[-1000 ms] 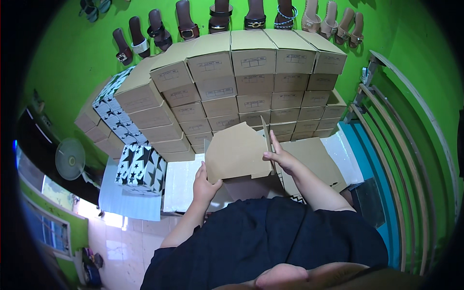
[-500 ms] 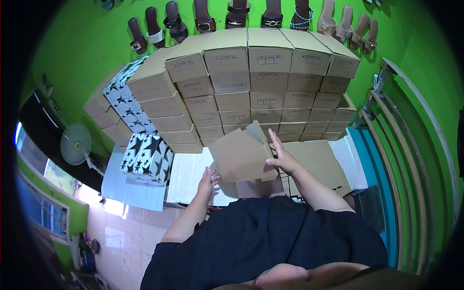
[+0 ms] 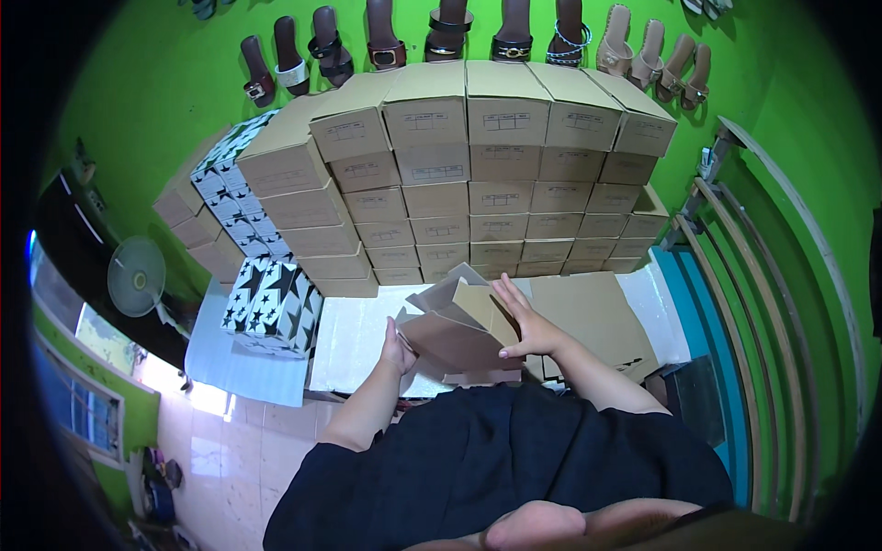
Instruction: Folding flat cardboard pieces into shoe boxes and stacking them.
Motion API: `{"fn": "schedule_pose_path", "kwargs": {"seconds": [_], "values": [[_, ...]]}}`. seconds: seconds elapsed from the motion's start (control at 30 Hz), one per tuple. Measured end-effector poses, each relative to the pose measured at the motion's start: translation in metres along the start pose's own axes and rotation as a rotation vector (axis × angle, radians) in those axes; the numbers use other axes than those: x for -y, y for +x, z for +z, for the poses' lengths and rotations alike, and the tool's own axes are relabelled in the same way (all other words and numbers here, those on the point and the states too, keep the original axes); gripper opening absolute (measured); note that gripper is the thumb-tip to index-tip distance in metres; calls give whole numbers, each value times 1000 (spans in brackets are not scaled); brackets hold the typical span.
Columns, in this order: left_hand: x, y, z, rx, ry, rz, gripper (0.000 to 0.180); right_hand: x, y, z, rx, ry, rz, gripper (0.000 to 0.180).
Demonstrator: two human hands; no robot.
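A brown cardboard box (image 3: 462, 341), partly folded with its side flaps raised, is tilted between my two hands above the white work surface (image 3: 345, 342). My left hand (image 3: 396, 350) is closed on its left edge. Against its right side panel my right hand (image 3: 530, 323) presses with long fingers, the thumb lower down near the front edge. The inside of the box is mostly hidden by its front panel. To the right of my right hand lies a flat cardboard sheet (image 3: 597, 317), with a dark-lined printed piece partly visible under my forearm.
Behind the surface stands a wall of stacked brown shoe boxes (image 3: 439, 197). Star-patterned boxes (image 3: 273, 308) sit at the left. Sandals (image 3: 446, 37) line the green wall above. A fan (image 3: 137, 277) stands far left; a rack with wooden rails (image 3: 735, 303) is at the right.
The cardboard has gone from a nearly flat panel facing me to a tilted box shape with raised flaps. My left hand has closed on its edge; my right hand has moved slightly lower.
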State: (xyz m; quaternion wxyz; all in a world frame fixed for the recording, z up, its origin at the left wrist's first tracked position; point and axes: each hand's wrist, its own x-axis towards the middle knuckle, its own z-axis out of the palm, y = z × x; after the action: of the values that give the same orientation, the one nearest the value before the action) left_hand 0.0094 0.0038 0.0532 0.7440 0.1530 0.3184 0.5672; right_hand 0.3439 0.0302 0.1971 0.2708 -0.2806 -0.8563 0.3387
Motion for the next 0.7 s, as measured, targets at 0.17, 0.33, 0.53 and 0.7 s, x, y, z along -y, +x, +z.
{"fn": "schedule_pose_path", "kwargs": {"seconds": [0.17, 0.33, 0.53, 0.7], "values": [[13, 32, -35, -109, 142, 54, 64, 10, -10, -3, 16, 43, 35, 131], [-11, 8, 21, -341, 826, -5, 36, -1, -21, -4, -25, 54, 78, 134], [-20, -22, 25, -368, 890, 342, 35, -26, -23, 4, -87, 60, 78, 126], [-36, -58, 47, -457, 1024, 388, 40, -42, -10, 35, -178, 160, 157, 110]]}}
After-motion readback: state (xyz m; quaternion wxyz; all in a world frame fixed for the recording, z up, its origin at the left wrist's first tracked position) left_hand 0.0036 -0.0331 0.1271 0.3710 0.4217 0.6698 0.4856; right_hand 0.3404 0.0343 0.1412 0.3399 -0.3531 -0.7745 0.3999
